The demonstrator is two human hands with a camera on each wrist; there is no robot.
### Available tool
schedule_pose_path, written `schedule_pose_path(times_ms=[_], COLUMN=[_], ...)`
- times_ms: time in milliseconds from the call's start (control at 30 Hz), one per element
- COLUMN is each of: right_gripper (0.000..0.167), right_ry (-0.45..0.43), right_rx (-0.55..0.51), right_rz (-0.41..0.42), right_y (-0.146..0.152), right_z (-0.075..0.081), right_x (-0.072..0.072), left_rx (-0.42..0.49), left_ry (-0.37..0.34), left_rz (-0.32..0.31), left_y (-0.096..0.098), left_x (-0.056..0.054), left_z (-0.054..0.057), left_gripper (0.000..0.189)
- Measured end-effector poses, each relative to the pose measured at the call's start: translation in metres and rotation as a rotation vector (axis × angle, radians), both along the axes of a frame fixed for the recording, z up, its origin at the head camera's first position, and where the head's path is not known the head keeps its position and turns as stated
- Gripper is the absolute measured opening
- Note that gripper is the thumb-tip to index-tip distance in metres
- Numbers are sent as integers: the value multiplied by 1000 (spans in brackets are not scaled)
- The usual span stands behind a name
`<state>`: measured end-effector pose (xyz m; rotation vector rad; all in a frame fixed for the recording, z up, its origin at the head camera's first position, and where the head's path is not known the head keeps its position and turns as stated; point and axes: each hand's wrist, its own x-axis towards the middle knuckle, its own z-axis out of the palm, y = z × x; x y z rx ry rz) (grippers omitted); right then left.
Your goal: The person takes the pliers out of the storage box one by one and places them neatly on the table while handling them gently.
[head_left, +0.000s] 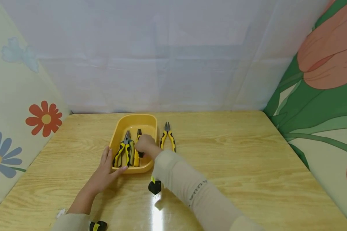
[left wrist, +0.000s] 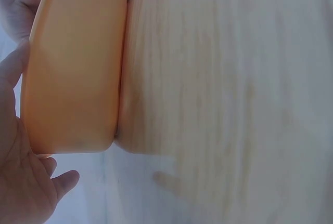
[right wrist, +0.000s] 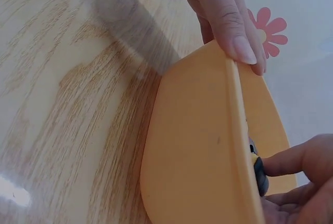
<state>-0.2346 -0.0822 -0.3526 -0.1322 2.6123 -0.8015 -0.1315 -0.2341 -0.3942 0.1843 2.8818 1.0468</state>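
Note:
My left hand steadies a yellow plastic tray at its near left corner, the thumb over the near rim and the fingers along the left side. Reaching into the tray, my right hand grips a pair of pliers with yellow and black handles. The hand covers part of these pliers. To their left in the tray lie slightly opened long-nose pliers, jaws toward the back. Another yellow-handled tool is partly hidden beside them. In the right wrist view, thumb and fingers pinch a black and yellow handle behind the tray wall.
Right of the tray, another pair of pliers lies on the wooden table, handles toward me. A black and yellow end shows beside my right sleeve, and another by my left sleeve. A white curtain hangs behind.

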Motion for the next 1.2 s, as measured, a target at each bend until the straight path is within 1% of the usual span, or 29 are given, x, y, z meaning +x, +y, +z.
schedule_pose_path(times_ms=[133, 233, 433, 567, 767, 933, 1067, 1200], right_gripper=[24, 26, 18, 16, 33, 29, 34, 37], right_ry=[9, 23, 9, 7, 8, 27, 41, 34], right_rx=[23, 27, -6, -61, -143, -207, -234, -298], right_rz=[19, 35, 30, -2, -23, -40, -55, -86], right_y=[1, 3, 7, 13, 24, 30, 34, 37], right_z=[0, 2, 4, 4, 4, 5, 6, 8], right_x=[-2, -4, -5, -5, -5, -5, -5, -5], left_rx=[1, 1, -7, -14, -46, -66, -76, -77], left_ry=[-1, -4, -13, -14, -10, 3, 7, 2], left_rz=[-1, 2, 13, 14, 16, 14, 17, 22], left_y=[0, 1, 1, 2, 2, 2, 2, 2], left_x=[0, 0, 2, 2, 0, -1, -1, 0], left_z=[0, 1, 2, 2, 2, 1, 1, 1], left_gripper=[89, 89, 89, 90, 91, 91, 92, 92])
